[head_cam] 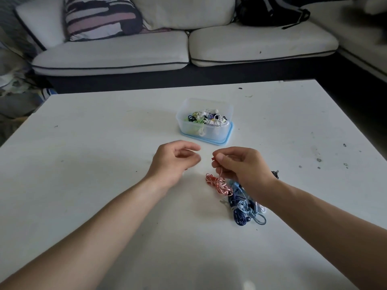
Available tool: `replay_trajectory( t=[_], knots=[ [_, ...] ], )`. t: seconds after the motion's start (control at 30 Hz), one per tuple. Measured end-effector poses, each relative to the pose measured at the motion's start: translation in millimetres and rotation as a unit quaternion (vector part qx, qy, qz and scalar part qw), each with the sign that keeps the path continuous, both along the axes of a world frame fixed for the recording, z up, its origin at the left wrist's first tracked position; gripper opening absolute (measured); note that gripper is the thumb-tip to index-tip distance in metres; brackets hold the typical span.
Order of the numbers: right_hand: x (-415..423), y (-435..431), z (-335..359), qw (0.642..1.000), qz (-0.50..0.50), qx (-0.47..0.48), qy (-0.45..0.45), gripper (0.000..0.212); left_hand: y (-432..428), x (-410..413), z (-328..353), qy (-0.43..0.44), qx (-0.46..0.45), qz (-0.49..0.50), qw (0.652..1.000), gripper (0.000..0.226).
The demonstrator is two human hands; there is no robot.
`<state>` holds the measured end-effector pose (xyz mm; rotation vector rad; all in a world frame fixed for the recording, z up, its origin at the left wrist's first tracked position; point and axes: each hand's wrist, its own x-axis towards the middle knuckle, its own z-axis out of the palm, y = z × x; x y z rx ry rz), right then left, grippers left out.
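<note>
Pink earphone cord [217,183] in play: pinches its end with the right hand [240,166] fingers [222,158] just on the near side of the clear box [204,132], leaves the tangle on the tabletop [94,143] nearer still, holds the left hand [173,162] loosely curled, empty, near-left of that box.
</note>
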<state>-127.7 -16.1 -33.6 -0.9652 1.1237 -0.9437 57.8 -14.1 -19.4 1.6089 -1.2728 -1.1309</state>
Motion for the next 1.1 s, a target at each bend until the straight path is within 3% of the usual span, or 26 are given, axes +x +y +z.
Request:
replay_trajectory(
  t=[0.1, 0.23, 0.6, 0.83, 1.1],
  knots=[
    [3, 3, 4, 1.000, 0.013, -0.014, -0.023, 0.009, 24, -4, 16, 0.167, 0.043, 0.014, 0.985, 0.018],
    [7, 9, 13, 0.999, 0.031, -0.033, -0.024, 0.010, 39, -2, 26, 0.255, 0.079, 0.041, 0.963, 0.023],
    [8, 12, 18, 0.997, 0.019, -0.067, -0.010, 0.004, 31, -2, 31, 0.348, 0.120, 0.040, 0.929, 0.016],
    [6, 12, 23, 0.998, 0.019, -0.046, -0.044, 0.011, 28, -1, 31, 0.346, 0.116, 0.034, 0.930, 0.015],
    [6, 14, 27, 0.997, 0.026, -0.066, -0.004, 0.012, 27, 0, 29, 0.318, 0.110, 0.026, 0.941, 0.018]
  ],
)
